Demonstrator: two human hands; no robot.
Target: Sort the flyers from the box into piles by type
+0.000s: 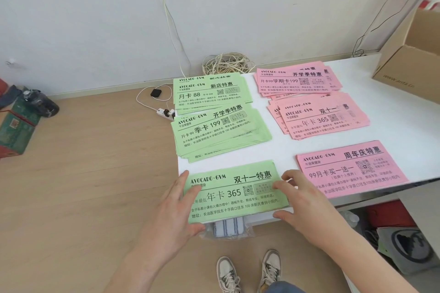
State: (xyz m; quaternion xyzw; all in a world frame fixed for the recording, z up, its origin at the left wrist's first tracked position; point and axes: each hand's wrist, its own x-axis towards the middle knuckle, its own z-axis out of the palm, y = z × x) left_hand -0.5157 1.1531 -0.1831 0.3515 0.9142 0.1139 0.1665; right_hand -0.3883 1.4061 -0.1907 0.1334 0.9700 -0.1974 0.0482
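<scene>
Six piles of flyers lie on the white table (281, 150). Green piles run down the left: a far one (209, 93), a middle one (219, 133) and a near one (235, 195) at the front edge. Pink piles run down the right: a far one (297, 81), a middle one (319, 116) and a near one (350, 169). My left hand (176, 211) rests on the near green pile's left end, thumb under its front edge. My right hand (302, 200) touches its right end with spread fingers. The cardboard box (409, 54) stands open at the far right.
A coil of white cable (226, 63) and a power strip (165, 113) lie on the floor by the wall. A green box and dark bottle (26, 112) sit at the left. A wrapped striped cloth (228, 225) pokes out under the table's front edge. Bags lie under the table at the right.
</scene>
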